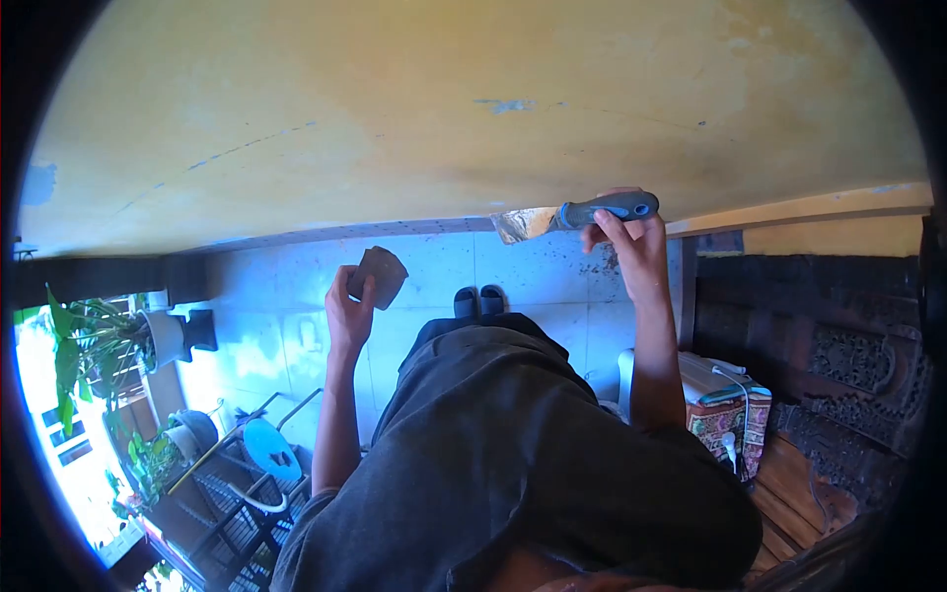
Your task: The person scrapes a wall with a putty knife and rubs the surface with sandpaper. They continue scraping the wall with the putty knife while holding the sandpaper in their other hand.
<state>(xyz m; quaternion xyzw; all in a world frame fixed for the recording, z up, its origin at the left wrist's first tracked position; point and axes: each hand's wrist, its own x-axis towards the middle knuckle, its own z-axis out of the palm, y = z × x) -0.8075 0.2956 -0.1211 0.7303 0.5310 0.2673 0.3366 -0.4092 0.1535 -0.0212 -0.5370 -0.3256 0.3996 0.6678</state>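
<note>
My right hand (631,247) is wrapped round the grey and blue handle of a putty knife (604,210). Its wide metal blade points left and overlaps the bottom of the yellow wall (414,158) in this view. Bare bluish patches and scratch lines mark the paint above. In my left hand (350,311), a dark grey-brown folded piece of sandpaper (379,277) is pinched between thumb and fingers. That hand is apart from the wall, over the tiled floor.
Dark crumbs (600,261) lie on the tiled floor (424,266) near my slippers (478,301). Potted plants (163,335) and a black metal rack (247,523) with a light blue round thing (271,449) stand left. Right are a cloth-covered box (730,414) with a white cable and carved dark wood furniture (848,355).
</note>
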